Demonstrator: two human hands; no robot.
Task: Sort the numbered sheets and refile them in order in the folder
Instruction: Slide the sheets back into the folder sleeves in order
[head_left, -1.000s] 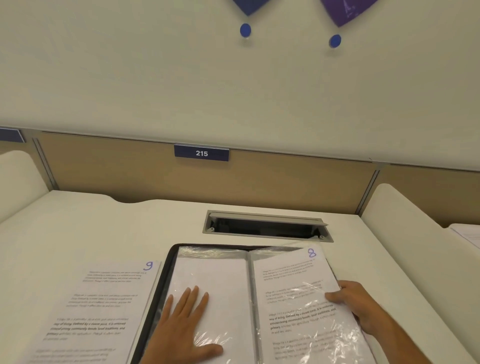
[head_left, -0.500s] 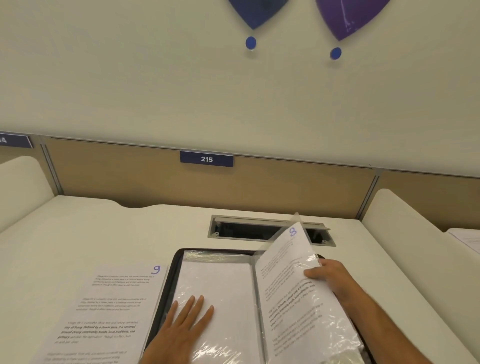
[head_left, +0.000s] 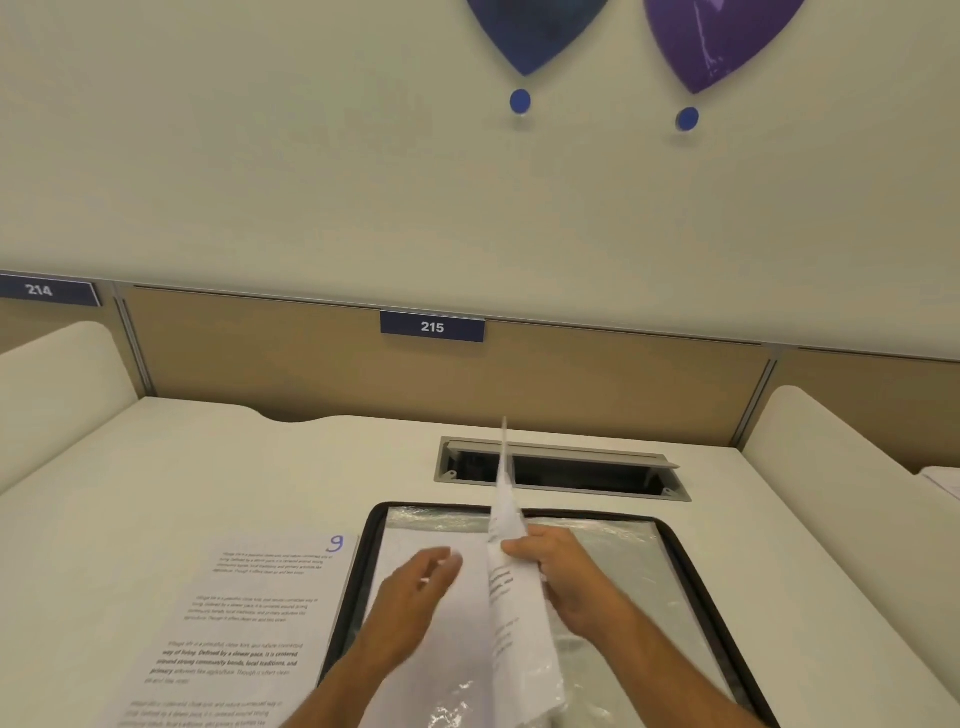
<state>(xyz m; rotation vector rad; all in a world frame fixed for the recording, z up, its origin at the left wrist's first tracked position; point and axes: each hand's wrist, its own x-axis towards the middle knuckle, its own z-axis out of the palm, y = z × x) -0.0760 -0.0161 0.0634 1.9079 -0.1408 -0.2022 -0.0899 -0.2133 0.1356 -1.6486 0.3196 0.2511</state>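
Observation:
A black-edged folder (head_left: 696, 564) lies open on the white desk, its clear plastic sleeves showing. My right hand (head_left: 558, 564) pinches the outer edge of a plastic sleeve (head_left: 511, 597) holding a printed sheet, which stands almost upright over the folder's spine. My left hand (head_left: 415, 592) hovers over the left page with fingers straight and slightly blurred, holding nothing. A loose sheet numbered 9 (head_left: 244, 623) lies flat on the desk just left of the folder.
A grey cable hatch (head_left: 592, 470) sits open in the desk behind the folder. Padded white dividers (head_left: 831, 467) flank the desk on both sides. A label reading 215 (head_left: 432, 326) hangs on the back panel. More paper (head_left: 943, 480) shows at the far right edge.
My right hand has swung the sleeve with sheet 8 from lying flat on the right up to near vertical over the spine. My left hand lifted off the left page.

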